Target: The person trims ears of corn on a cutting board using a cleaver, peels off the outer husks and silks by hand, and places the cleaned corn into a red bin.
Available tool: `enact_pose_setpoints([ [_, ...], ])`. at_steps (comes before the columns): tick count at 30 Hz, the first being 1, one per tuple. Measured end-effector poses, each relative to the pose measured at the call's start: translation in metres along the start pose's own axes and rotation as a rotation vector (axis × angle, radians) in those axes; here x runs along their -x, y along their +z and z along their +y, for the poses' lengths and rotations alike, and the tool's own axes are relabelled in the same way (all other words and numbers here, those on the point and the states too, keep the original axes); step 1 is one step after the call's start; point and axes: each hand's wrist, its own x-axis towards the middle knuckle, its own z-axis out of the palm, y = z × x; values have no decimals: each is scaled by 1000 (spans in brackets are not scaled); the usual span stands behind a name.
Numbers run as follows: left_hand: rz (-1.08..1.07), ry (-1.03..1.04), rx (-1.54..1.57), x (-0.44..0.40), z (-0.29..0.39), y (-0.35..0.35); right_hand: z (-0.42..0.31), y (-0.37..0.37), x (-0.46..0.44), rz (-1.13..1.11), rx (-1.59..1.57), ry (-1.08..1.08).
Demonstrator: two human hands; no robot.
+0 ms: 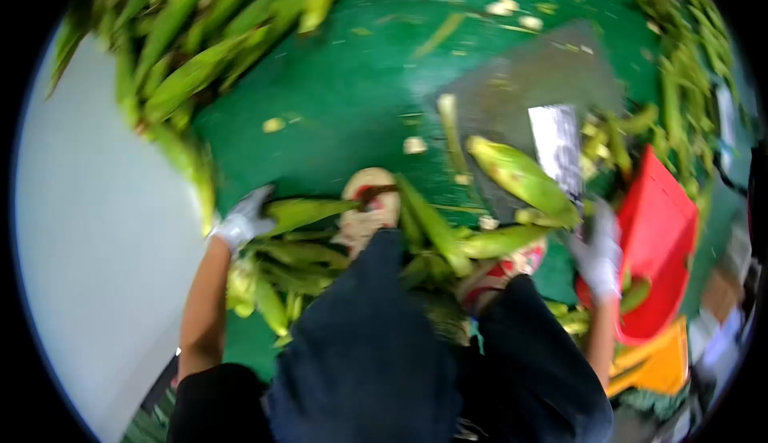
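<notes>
My left hand point(244, 219), in a pale glove, is at the left end of a green ear of corn point(308, 213) in its husk. Its thumb and fingers lie on either side of that end; blur hides the exact contact. My right hand point(598, 255), also gloved, is at the right with thumb and fingers apart. Just left of its fingers are the stalk end of a husked ear point(520, 175) and a cleaver point(558, 147) with a broad shiny blade. Both lie over a dark grey board point(512, 87); the cleaver's handle is mostly hidden.
A large pile of corn point(216, 35) lies at the upper left, beside a pale panel point(88, 171). Stripped husks point(676, 83) line the right side. A red scoop-shaped container point(660, 239) is beside my right hand. More ears surround my shoes on the green floor point(328, 107).
</notes>
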Motion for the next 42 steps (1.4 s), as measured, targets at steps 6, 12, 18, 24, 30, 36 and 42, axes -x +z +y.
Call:
enact_pose_setpoints([
  [6,-12,274,-345,2,68,21,4,64,-51,-255,265,92],
  [12,190,408,29,-10,83,-24,25,-20,38,170,-509,237],
  [18,753,430,507,9,101,-162,207,-71,126,567,-224,761],
  [24,634,327,1639,-17,193,-166,92,-57,87,522,52,214],
  [30,222,549,1958,-96,270,-74,101,74,-34,-33,88,413],
  [36,344,508,1300,-72,269,-62,113,92,-28,-308,-338,372],
  [42,98,499,1517,-61,246,-56,87,73,-26,-329,-529,342],
])
